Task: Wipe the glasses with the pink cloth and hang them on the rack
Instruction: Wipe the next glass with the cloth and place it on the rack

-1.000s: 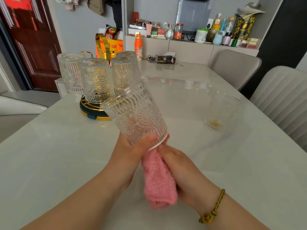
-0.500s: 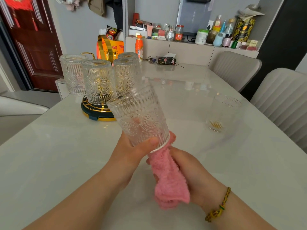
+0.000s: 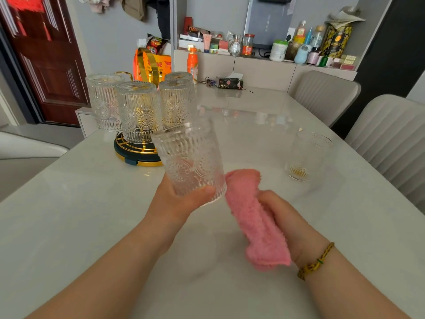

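Above the table's [image 3: 69,226] near edge, the left hand [image 3: 177,203] grips 1 inverted glass [image 3: 190,162]; the right hand [image 3: 280,215] clutches the pink cloth [image 3: 255,222] beside it.

hands [image 3: 184,203] gripping glass [image 3: 190,162], pink cloth [image 3: 255,217]

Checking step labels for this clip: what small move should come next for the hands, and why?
Probably the left hand carries the held glass, mouth down, toward the rack. The pink cloth in the right hand sits outside the glass, beside its rim, which suggests wiping is done; four glasses already hang there.
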`<act>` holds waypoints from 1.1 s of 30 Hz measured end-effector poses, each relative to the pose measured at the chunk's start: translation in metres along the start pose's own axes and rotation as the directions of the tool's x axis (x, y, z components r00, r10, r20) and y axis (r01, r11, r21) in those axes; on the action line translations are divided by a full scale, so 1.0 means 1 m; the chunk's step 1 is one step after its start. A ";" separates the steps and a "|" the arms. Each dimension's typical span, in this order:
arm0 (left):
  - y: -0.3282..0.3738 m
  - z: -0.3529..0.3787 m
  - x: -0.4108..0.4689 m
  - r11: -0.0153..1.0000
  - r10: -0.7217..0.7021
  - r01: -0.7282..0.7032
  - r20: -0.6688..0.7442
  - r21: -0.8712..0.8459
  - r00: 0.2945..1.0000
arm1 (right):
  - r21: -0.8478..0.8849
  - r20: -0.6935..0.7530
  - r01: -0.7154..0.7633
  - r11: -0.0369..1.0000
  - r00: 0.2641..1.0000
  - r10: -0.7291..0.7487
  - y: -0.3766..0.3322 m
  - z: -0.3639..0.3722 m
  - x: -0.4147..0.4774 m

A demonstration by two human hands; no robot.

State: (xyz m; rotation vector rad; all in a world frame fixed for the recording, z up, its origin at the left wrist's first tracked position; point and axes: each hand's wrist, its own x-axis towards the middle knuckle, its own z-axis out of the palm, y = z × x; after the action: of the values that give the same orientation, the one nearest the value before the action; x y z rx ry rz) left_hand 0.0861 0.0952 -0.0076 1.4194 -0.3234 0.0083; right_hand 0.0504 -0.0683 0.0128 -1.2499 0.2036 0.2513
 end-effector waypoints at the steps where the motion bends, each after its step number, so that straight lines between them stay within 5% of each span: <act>1: 0.002 -0.001 -0.001 0.999 -0.010 0.011 -0.025 0.050 1.000 | 0.042 -0.035 0.067 0.997 0.997 -0.066 -0.004 -0.002 -0.001; 5: 0.008 0.000 -0.004 0.954 0.013 -0.003 -0.033 0.299 0.999 | -0.003 -0.213 0.459 0.889 0.868 -0.449 -0.014 -0.017 0.005; 9: 0.009 0.004 -0.009 0.887 0.011 -0.048 0.083 0.459 0.997 | -0.055 -0.217 0.554 0.830 0.805 -0.552 -0.022 -0.020 -0.003; 18: 0.010 0.000 -0.010 0.826 -0.001 -0.114 0.203 0.553 0.979 | -0.247 0.089 0.501 0.830 0.864 -0.495 -0.028 -0.022 -0.010; 21: 0.008 -0.002 -0.010 0.794 -0.002 -0.139 0.231 0.592 0.973 | -0.278 -0.007 0.441 0.853 0.888 -0.461 -0.025 -0.015 -0.013; 26: 0.004 -0.001 -0.009 0.773 0.021 -0.186 0.268 0.607 0.963 | -0.437 -0.203 0.417 0.797 0.818 -0.539 -0.012 -0.009 -0.004; 31: 0.004 -0.003 -0.012 0.649 0.095 -0.314 0.335 0.693 0.937 | -0.410 -0.148 0.207 0.888 0.946 -0.288 -0.014 -0.013 -0.007; 33: 0.003 -0.002 -0.013 0.633 0.112 -0.336 0.347 0.697 0.931 | -0.432 -0.140 0.214 0.876 0.944 -0.299 -0.013 -0.011 -0.007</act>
State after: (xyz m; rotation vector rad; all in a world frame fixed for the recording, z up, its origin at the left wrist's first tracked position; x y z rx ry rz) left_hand 0.0738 0.1002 -0.0078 2.2134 -0.8015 0.1754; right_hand 0.0477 -0.0835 0.0232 -1.7102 0.1604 -0.0749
